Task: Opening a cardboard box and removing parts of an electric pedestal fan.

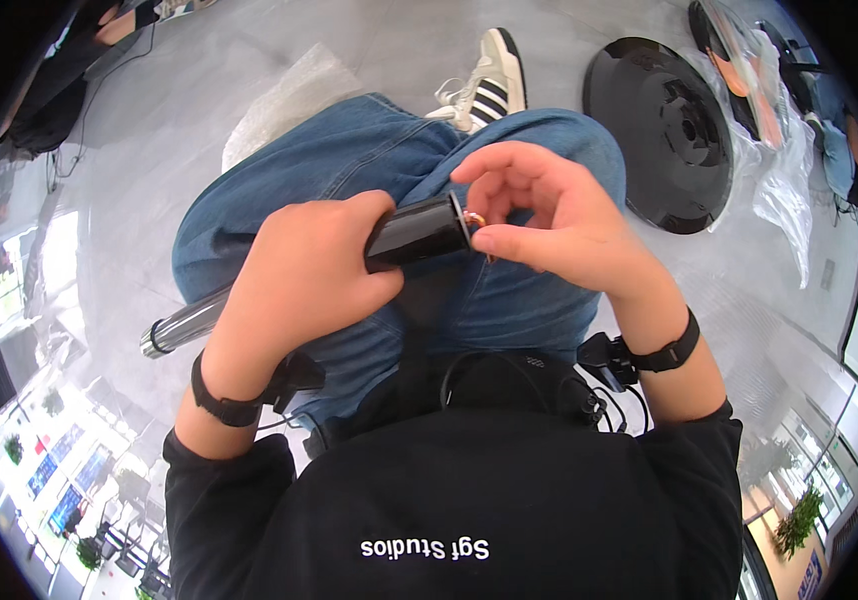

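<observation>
My left hand [313,270] is wrapped around a glossy black tube [421,231] that lies slanted above my lap. A thinner chrome pole [189,326] with a dark ring near its end shows beyond my left wrist, on the same line; my hand hides where the two meet. At the tube's right end is a pale rim. A small copper-coloured curved piece [476,219] sticks out there, touching or very close to the fingers of my right hand [541,210]. Those fingers are curled with the thumb beside the piece; whether they pinch it is unclear.
A round black glossy base [658,135] lies on the grey floor at the upper right, beside clear plastic wrapping [789,187]. Bubble wrap [286,97] lies beyond my left knee. My shoe [485,90] is ahead. Parts of other people show at the upper left and right edges.
</observation>
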A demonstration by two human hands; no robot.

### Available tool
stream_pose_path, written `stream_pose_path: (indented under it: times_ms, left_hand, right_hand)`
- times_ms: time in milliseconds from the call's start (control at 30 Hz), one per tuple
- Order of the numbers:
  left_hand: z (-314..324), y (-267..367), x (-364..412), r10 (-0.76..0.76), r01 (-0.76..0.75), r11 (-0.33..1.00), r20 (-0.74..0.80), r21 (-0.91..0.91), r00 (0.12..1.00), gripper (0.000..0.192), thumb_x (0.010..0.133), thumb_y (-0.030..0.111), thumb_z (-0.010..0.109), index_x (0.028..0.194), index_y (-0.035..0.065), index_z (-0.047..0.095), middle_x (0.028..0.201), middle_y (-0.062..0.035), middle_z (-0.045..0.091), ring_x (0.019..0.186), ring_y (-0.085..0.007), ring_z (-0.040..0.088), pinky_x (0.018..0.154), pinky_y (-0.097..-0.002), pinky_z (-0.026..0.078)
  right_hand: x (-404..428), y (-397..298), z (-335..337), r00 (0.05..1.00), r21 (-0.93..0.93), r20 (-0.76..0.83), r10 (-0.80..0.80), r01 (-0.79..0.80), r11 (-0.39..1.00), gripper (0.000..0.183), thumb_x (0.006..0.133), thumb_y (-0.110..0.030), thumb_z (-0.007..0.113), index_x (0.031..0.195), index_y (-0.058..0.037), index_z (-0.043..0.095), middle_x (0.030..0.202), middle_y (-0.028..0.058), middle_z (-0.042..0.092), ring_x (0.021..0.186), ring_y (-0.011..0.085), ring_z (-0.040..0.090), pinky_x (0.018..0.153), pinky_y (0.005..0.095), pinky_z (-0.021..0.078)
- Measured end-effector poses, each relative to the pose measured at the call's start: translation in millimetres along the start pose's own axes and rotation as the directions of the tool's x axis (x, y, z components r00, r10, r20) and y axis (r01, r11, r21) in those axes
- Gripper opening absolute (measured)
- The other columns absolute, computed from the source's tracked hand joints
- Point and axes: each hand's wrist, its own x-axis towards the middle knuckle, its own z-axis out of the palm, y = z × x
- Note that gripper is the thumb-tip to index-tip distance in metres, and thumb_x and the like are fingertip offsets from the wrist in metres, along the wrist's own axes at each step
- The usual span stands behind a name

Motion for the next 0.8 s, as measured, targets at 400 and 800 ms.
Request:
stream_pose_path:
  times_ms: [400,800]
  left_hand:
    - [-2.9,-1.5,0.5,0.008,-0.008,1.0,-0.015,-0.012,1.0,0.029,0.063,0.012,0.065,0.09,0.0024,0.061,0.07,-0.0177,0.06,0.068,-0.037,0.06,0.061,-0.0403,0.046]
    - [-5.6,1.2,-1.8,-0.014,0.014,0.999,-0.011,-0.036,1.0,0.028,0.063,0.011,0.066,0.089,0.0017,0.06,0.068,-0.0174,0.059,0.066,-0.037,0.058,0.06,-0.0386,0.045]
  right_hand:
    - [-0.7,10.5,11.4,0.958,-0.126,-0.06,-0.282,0.273,0.954,0.034,0.086,0.01,0.058,0.117,0.0002,0.064,0.105,0.0056,0.064,0.094,0.0112,0.061,0.08,0.0234,0.0499]
    - [1.9,-1.5,2.7,0.969,0.11,0.076,0.235,-0.243,0.964,0.02,0.09,-0.025,0.064,0.088,-0.0053,0.062,0.08,-0.0021,0.061,0.068,0.0024,0.053,0.058,0.0188,0.0413]
